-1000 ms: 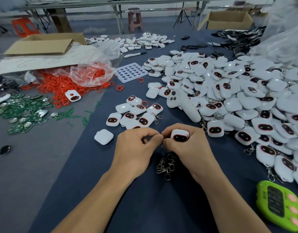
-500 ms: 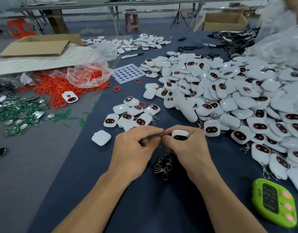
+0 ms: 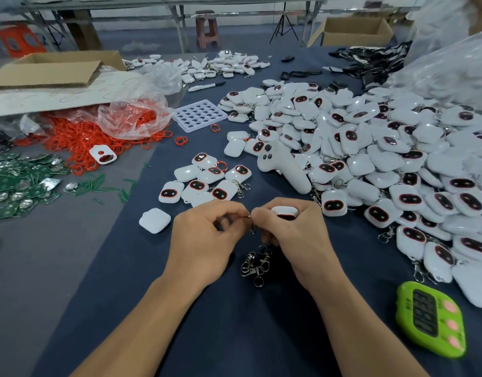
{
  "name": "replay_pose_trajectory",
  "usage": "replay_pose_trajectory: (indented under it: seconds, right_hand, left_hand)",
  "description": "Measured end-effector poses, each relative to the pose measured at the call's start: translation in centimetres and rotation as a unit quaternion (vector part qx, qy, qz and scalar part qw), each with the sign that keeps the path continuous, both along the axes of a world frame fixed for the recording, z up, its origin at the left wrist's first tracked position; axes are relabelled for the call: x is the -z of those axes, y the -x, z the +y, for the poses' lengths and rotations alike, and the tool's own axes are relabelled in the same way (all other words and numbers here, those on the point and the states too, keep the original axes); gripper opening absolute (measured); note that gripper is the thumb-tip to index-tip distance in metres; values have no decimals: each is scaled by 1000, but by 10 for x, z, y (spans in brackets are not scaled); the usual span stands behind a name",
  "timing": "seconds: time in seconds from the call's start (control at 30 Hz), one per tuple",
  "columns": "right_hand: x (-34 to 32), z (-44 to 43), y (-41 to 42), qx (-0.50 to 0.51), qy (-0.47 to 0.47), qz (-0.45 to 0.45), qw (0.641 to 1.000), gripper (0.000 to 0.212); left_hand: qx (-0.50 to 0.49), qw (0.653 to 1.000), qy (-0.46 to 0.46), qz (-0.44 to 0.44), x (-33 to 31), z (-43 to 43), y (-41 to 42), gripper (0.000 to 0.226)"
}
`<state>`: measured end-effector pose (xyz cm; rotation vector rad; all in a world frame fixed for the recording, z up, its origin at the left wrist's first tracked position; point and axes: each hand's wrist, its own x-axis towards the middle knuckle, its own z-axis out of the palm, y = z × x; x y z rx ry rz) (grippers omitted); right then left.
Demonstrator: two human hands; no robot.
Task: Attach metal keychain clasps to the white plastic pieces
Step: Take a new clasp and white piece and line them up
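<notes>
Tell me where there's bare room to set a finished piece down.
Bare grey tabletop lies left of the left hand, below the green circuit boards. Blue cloth is bare between the right forearm and the green timer. Crowded: white pile at right, clasps between the wrists.

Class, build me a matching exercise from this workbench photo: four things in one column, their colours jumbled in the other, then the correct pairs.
Things:
1. timer
2. heap of rings
3. loose clasps
4. cardboard box on the left

Colours:
A. silver
B. brown
C. lime green
D. red-orange

Pairs: 1-C, 2-D, 3-A, 4-B.
</notes>
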<state>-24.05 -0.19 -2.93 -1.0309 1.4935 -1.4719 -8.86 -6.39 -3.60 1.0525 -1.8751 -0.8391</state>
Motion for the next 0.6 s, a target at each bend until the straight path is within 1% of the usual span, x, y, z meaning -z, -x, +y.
replay_pose_trajectory:
  seconds: [0.07, 0.23, 0.3, 0.4, 0.53, 0.57, 0.6]
  right_hand:
    - [0, 0, 0, 2, 1, 1, 1000, 16]
    - [1, 1, -1, 15, -3, 10, 1000, 3]
    - [1, 1, -1, 20, -6, 15, 1000, 4]
    - [2, -1, -2, 33, -1, 15, 999, 4]
    - [5, -2, -4, 43, -2, 41, 998, 4]
    - [6, -2, -4, 41, -2, 50, 998, 4]
    - [6, -1, -4, 39, -2, 57, 998, 3]
  left_hand:
    - [-8, 1000, 1, -3, 0, 1, 0, 13]
    - [-8, 1000, -24, 11, -2, 1, -1, 7]
    - [0, 1000, -25, 4, -3, 2, -2, 11]
    - [4, 1000, -15, -11, -5, 4, 0, 13]
    - [2, 999, 29, -21, -4, 5, -1, 38]
    - [-2, 999, 32, -24, -4, 5, -1, 39]
    - [-9, 999, 29, -24, -4, 6, -1, 34]
